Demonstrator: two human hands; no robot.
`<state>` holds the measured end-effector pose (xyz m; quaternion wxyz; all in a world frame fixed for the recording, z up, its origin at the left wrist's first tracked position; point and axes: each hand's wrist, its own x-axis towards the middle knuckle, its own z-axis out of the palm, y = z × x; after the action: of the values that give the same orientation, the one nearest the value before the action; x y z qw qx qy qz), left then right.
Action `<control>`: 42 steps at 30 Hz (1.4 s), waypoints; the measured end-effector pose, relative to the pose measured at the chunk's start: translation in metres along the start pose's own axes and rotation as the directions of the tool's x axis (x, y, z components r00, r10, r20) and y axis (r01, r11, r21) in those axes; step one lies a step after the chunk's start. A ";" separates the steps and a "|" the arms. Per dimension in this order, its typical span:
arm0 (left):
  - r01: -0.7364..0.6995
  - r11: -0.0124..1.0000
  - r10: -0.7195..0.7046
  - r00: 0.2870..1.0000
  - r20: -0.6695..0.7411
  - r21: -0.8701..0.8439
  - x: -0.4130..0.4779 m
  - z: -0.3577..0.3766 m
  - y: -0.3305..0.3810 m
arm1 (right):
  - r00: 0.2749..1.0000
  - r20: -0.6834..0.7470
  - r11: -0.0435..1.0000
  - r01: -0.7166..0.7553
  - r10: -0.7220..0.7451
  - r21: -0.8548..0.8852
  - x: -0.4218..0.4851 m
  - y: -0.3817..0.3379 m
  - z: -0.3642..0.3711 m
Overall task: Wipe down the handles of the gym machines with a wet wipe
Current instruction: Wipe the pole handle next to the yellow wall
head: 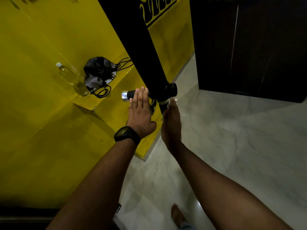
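Left hand [141, 112], black watch [127, 133] strapped at the wrist, was laid flat, fingers straight, over the black foam handle with a silver end cap [128, 95]. Right hand [172, 123] was held straight-fingered too, and a scrap of white wet wipe [168, 104] was pressed at its fingertips against the black machine post [146, 52].

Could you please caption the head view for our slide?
Left hand rests flat on the black handle while the right hand, fingers straight, presses a white wipe against the machine's black post.
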<state>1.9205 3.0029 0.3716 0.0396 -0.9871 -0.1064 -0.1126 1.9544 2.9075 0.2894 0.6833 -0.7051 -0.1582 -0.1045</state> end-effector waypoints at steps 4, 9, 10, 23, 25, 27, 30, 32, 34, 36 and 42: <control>0.009 0.999 -0.009 1.000 0.000 0.032 -0.001 0.002 -0.006 | 0.998 0.027 0.982 0.067 -0.063 -0.176 -0.025 0.008 0.003; 0.011 1.000 -0.010 1.000 -0.011 0.027 0.000 0.005 -0.009 | 0.999 0.009 0.998 -0.051 0.051 -0.025 -0.013 -0.006 0.007; 0.010 1.000 -0.009 1.000 -0.020 0.020 0.000 0.006 -0.008 | 0.995 0.008 0.995 -0.098 0.098 0.016 -0.003 -0.010 0.007; 0.003 1.000 -0.003 1.000 -0.005 0.017 0.001 0.007 -0.011 | 0.989 -0.018 0.957 0.136 -0.146 -0.255 -0.018 0.021 0.000; 0.008 1.000 -0.008 1.000 -0.006 0.014 0.000 0.007 -0.010 | 0.995 -0.013 0.972 0.090 -0.095 -0.217 -0.009 0.012 0.003; 0.000 1.000 0.000 1.000 -0.015 0.008 0.000 0.008 -0.010 | 0.999 0.035 0.998 0.011 -0.009 -0.063 -0.013 0.004 0.001; 0.000 1.000 0.001 1.000 -0.028 0.005 0.000 0.009 -0.011 | 0.998 0.062 0.993 -0.013 0.006 0.116 -0.023 0.003 -0.002; 0.000 1.000 0.000 1.000 -0.022 0.009 0.001 0.009 -0.010 | 1.000 0.006 0.986 0.004 -0.005 0.169 -0.015 0.008 -0.003; -0.004 1.000 0.004 1.000 -0.015 0.008 0.000 0.008 -0.010 | 0.999 0.004 0.980 -0.043 0.043 0.193 -0.005 0.010 -0.004; -0.004 1.000 0.004 1.000 -0.010 0.000 0.000 0.007 -0.011 | 0.998 0.039 0.975 -0.066 0.059 0.212 -0.001 0.011 -0.004; 0.000 1.000 0.001 1.000 -0.009 0.007 0.000 0.007 -0.010 | 0.980 0.195 0.945 -0.097 0.036 0.313 0.003 0.013 -0.007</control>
<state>1.9199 3.0134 0.3656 0.0434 -0.9865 -0.1063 -0.1169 1.9625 2.9009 0.2785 0.7740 -0.5963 -0.2126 0.0124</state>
